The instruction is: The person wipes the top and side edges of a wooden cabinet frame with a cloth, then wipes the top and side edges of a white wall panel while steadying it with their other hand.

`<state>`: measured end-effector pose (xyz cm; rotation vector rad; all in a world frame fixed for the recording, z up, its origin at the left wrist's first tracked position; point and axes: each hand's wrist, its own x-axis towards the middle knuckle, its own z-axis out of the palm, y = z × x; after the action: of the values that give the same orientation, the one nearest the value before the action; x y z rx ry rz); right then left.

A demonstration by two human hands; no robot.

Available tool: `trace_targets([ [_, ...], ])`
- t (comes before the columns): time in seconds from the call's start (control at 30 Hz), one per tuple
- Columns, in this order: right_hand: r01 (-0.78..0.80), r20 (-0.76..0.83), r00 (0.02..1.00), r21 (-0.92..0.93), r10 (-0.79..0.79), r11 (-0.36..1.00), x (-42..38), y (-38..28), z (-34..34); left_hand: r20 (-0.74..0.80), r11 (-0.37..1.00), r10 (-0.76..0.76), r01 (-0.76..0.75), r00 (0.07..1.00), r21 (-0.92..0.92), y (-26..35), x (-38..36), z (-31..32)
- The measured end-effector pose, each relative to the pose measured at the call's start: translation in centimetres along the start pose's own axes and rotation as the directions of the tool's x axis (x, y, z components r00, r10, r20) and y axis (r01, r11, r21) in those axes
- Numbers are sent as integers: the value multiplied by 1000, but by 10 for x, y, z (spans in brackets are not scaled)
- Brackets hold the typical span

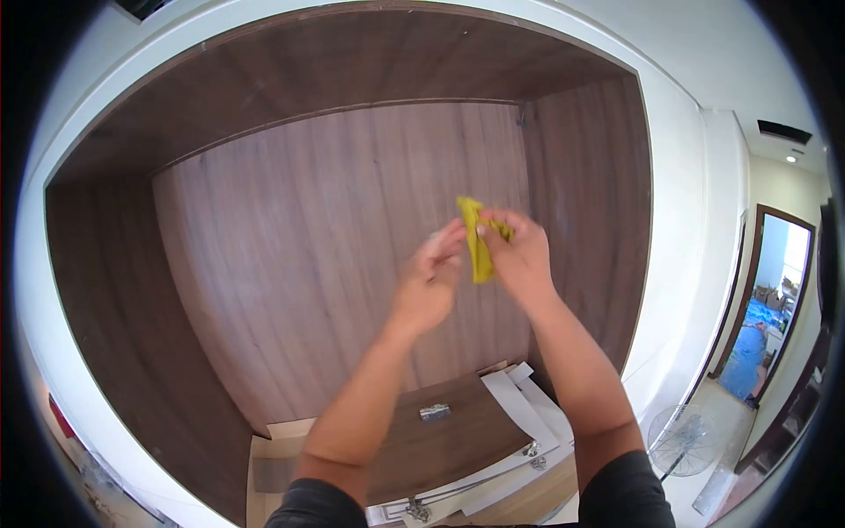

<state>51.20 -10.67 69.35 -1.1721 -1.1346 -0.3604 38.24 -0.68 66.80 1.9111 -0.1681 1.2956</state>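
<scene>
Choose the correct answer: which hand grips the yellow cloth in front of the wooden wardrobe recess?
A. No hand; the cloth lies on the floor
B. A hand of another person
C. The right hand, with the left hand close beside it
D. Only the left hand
C: the right hand is closed on the yellow cloth, while the fingers of the left hand are close beside it; whether they touch it cannot be told.

Both your arms reach up to the frame's centre; your right hand [519,255] is closed, your left hand [431,277] loosely curled beside it.
</scene>
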Motion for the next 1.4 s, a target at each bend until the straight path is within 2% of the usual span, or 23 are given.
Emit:
trace_targets([
  [0.03,41,-31,999,-102,-44,994,17,-14,3,-7,984,12,-11,1000,179,19,-14,-21],
  [0.1,368,-265,875,-178,-404,913,70,-38,4,-80,954,51,-25,995,300,36,-51,-57],
  [0.13,611,-379,653,-247,-656,752,112,-43,4,-91,948,68,-35,994,316,40,-72,-75],
  [0.2,673,-438,467,-388,-768,630,189,-70,-2,-129,928,89,-35,988,371,44,-117,-104],
  [0.27,540,-402,537,-510,-741,669,246,-97,-6,-198,900,34,57,980,433,51,-166,-122],
  [0.33,562,-286,447,-648,-848,514,269,-127,-1,-258,852,-24,155,966,500,44,-213,-139],
  [0.43,393,-209,561,-785,-801,480,296,-138,13,-338,807,-62,246,939,537,28,-285,-160],
  [0.47,384,-174,633,-775,-754,501,304,-140,7,-427,810,-129,343,895,475,17,-317,-170],
  [0.57,355,-115,666,-820,-737,449,340,-116,-22,-631,716,-386,649,673,255,-18,-416,-199],
  [0.6,333,-89,696,-839,-712,430,346,-112,-32,-610,657,-419,688,673,307,-12,-424,-196],
  [0.67,293,-40,751,-875,-660,386,351,-112,-43,-574,531,-483,742,661,409,7,-435,-187],
  [0.77,375,-61,607,-857,-792,354,350,-115,-20,-585,566,-406,696,702,442,-12,-453,-183],
  [0.87,397,-28,676,-828,-737,395,350,-108,-40,-623,461,-532,813,574,355,-14,-454,-182],
  [0.97,314,156,687,-944,-710,96,370,-111,-39,-618,476,-528,806,582,352,-19,-458,-186],
  [1.1,409,38,552,-883,-833,231,384,-88,-34,-620,392,-554,831,556,395,2,-431,-166],
  [1.13,359,7,644,-885,-765,295,407,-82,-42,-618,412,-553,828,559,381,4,-426,-161],
  [1.17,328,-39,692,-872,-720,363,384,-98,-29,-610,426,-557,824,564,372,6,-424,-159],
  [1.2,291,-81,736,-858,-672,423,361,-117,-15,-630,351,-550,836,548,421,1,-427,-159],
  [1.23,252,-117,775,-844,-621,474,343,-132,-7,-639,347,-550,843,538,411,-4,-429,-156],
  [1.27,396,227,638,-916,-736,61,360,-123,0,-646,342,-551,850,527,402,-8,-431,-153],
  [1.3,358,-104,703,-803,-703,477,303,-151,18,-657,336,-549,856,516,392,-13,-434,-150],
  [1.37,336,-217,698,-742,-683,580,302,-140,15,-636,309,-610,881,472,357,-19,-441,-151],
  [1.4,302,-142,734,-809,-665,505,325,-125,0,-624,296,-640,893,448,338,-22,-445,-152],
])
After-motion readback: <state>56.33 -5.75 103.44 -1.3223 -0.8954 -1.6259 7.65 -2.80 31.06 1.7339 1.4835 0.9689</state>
